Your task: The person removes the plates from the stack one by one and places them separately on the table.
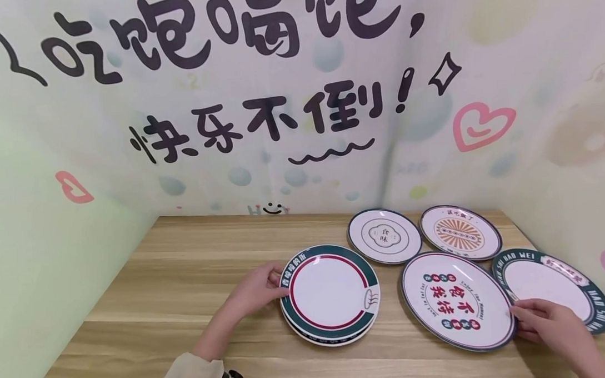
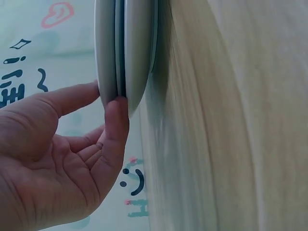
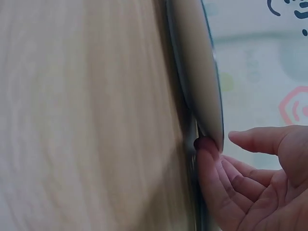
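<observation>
Clearly, the red-lettered plate (image 1: 455, 300) is found between the hands, its right rim held by the nearer, right hand (image 1: 552, 325); leftward, the green-rimmed plate (image 1: 330, 291) is pinched by the left hand (image 1: 260, 288). Six plates are counted: these, the lower stacked plate (image 1: 333, 341), one medallion plate (image 1: 385, 236), one sunburst plate (image 1: 460, 233), one wide-bordered plate (image 1: 543, 289).

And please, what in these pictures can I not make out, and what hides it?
Lower plate, most of its face: head view, under the top plate.
Rightmost plate, part of its near rim: head view, behind the right hand and red-text plate.
Top plate, one side: left wrist view, cut by the picture's edge.
Red-text plate, its face: right wrist view, turned away.
</observation>
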`<state>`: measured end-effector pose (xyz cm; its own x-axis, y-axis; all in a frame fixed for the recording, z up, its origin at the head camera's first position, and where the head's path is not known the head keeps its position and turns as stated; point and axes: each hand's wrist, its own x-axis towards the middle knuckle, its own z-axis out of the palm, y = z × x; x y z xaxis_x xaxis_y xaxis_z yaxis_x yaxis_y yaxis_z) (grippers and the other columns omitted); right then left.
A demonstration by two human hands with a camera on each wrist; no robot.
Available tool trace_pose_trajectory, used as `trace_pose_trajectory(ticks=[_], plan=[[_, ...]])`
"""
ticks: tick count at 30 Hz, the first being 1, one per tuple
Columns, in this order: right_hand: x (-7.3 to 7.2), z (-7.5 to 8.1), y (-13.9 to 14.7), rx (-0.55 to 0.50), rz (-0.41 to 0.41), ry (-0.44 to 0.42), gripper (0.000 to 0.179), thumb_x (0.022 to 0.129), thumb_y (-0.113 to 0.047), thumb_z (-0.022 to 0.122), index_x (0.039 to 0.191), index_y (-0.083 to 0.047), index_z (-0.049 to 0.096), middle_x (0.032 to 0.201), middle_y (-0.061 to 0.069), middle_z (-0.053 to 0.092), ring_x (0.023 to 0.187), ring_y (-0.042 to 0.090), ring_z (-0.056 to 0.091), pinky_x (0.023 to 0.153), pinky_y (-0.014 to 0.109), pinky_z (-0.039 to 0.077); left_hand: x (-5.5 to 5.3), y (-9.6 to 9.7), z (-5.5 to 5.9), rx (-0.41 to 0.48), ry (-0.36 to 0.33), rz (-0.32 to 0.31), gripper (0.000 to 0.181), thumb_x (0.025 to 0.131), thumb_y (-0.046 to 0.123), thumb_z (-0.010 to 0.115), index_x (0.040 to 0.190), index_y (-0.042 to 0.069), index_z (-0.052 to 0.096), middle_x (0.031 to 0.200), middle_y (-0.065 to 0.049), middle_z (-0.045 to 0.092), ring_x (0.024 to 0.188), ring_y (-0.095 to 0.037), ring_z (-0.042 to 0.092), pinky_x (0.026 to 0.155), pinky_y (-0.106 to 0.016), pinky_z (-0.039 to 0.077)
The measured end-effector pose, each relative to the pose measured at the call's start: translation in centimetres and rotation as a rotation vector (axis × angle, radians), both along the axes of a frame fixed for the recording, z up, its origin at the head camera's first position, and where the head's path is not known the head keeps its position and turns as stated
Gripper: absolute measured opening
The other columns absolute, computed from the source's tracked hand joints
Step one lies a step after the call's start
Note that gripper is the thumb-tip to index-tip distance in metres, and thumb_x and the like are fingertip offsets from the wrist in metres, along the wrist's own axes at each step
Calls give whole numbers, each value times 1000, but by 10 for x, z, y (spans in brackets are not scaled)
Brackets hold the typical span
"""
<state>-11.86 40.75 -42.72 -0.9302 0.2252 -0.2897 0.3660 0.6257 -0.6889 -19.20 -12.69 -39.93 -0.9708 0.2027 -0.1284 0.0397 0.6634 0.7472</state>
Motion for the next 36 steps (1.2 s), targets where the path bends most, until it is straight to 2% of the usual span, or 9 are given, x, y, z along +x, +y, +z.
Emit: trace_pose_trajectory(ticks=[5, 8, 12, 14, 18, 21, 26, 32, 36], plan=[[1, 4, 6, -66, -17, -4, 64, 102, -35, 55, 129, 22, 47, 89, 3, 76, 72, 3, 70, 68, 21, 61, -1, 1, -2, 58, -56, 35, 41, 85, 10, 78, 121, 0, 61, 94, -8, 66, 71, -15, 61, 59, -28, 59], [2, 10, 7, -52, -14, 10, 64, 103, -34, 54, 130, 23, 45, 89, 6, 77, 71, 3, 69, 67, 22, 61, -1, 1, -4, 93, -89, 49, 41, 86, 6, 76, 122, -2, 60, 97, -10, 65, 73, -15, 62, 59, -28, 60], [1, 20, -1, 24, -19, 106, 58, 103, -30, 54, 129, 21, 48, 87, 2, 76, 69, -2, 66, 64, 20, 60, -1, 0, -5, 148, -127, 63, 41, 87, 2, 74, 123, -4, 57, 102, -13, 63, 75, -16, 64, 60, -29, 62], [-2, 24, -8, -12, -17, 160, 54, 103, -25, 55, 128, 22, 48, 86, -2, 76, 70, -4, 66, 65, 21, 61, 0, 0, -5, 166, -141, 64, 40, 88, 2, 73, 124, -5, 57, 104, -14, 62, 76, -16, 64, 61, -29, 62], [-11, 31, -27, -90, 34, 211, 50, 103, -21, 55, 129, 21, 47, 89, -11, 74, 75, -7, 66, 69, 21, 61, 1, 0, -3, 215, -170, 69, 39, 89, -1, 70, 125, -6, 54, 108, -16, 59, 81, -18, 65, 64, -31, 63], [-18, 36, -48, -126, 93, 224, 48, 104, -21, 53, 130, 19, 47, 98, -3, 76, 80, -7, 66, 73, 23, 62, 0, 0, -2, 257, -189, 65, 39, 90, -2, 68, 125, -6, 53, 110, -17, 58, 84, -19, 65, 66, -33, 63], [-28, 37, -89, -138, 162, 277, 44, 102, -21, 58, 128, 14, 54, 111, 18, 72, 84, -3, 68, 75, 24, 62, -1, -3, -5, 288, -213, 70, 39, 91, -1, 68, 125, -5, 52, 113, -18, 57, 85, -19, 64, 68, -33, 63], [-36, 32, -132, -112, 219, 321, 33, 99, -23, 62, 121, 2, 64, 114, 20, 71, 83, 2, 69, 71, 22, 60, 0, -4, -5, 336, -242, 87, 39, 91, -1, 66, 127, -5, 52, 117, -20, 55, 87, -21, 65, 73, -35, 64], [-41, 28, -154, -156, 259, 362, 27, 98, -16, 63, 117, 2, 66, 114, 20, 70, 86, 1, 68, 75, 18, 59, 1, -5, -3, 359, -253, 96, 39, 92, -1, 65, 128, -5, 51, 118, -20, 54, 88, -22, 65, 75, -36, 64]])
